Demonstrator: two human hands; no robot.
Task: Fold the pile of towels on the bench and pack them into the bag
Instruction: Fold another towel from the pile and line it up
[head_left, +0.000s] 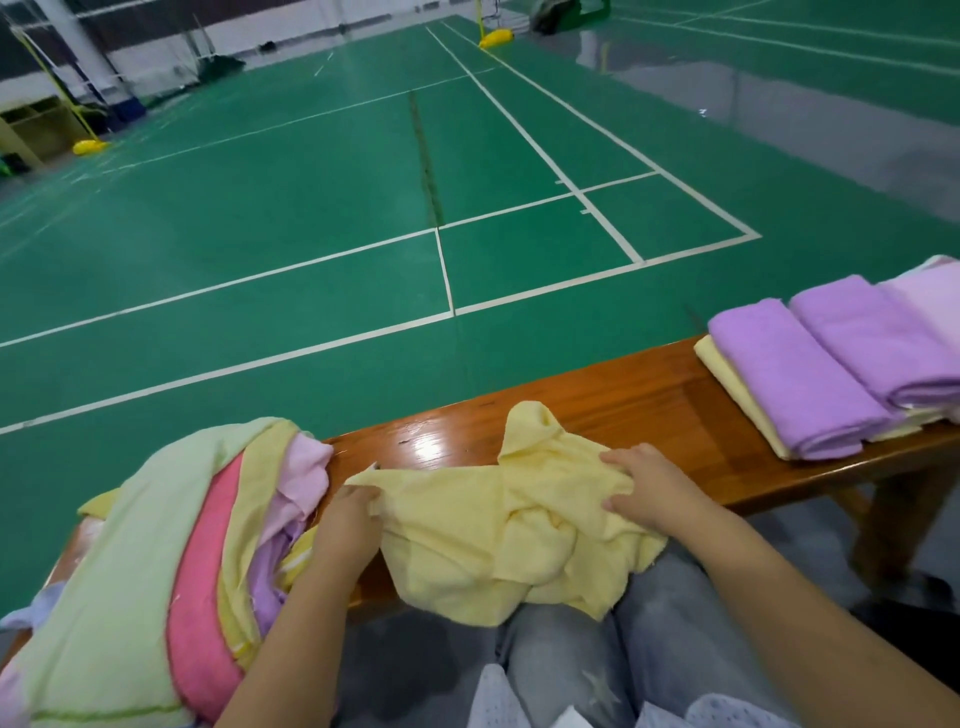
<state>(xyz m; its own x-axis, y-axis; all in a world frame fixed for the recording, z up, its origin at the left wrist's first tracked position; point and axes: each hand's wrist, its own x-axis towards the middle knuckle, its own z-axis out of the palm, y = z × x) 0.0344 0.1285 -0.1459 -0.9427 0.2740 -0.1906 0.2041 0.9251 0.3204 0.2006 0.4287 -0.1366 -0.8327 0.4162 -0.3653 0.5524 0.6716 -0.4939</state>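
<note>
A crumpled pale yellow towel (483, 525) lies across the wooden bench (613, 400) and hangs onto my lap. My left hand (348, 525) pinches its left edge with curled fingers. My right hand (644, 488) grips a bunched fold on its right side. To the left sits a heap of unfolded towels (171, 561) in light green, pink, yellow and lilac. At the bench's right end lie folded towels (831, 364), purple ones on top of pale yellow ones. No bag is in view.
Beyond the bench spreads a green badminton court floor (311, 208) with white lines. Yellow net-post bases (496, 37) stand far back. My knees in grey jeans (649, 623) are against the bench's near edge.
</note>
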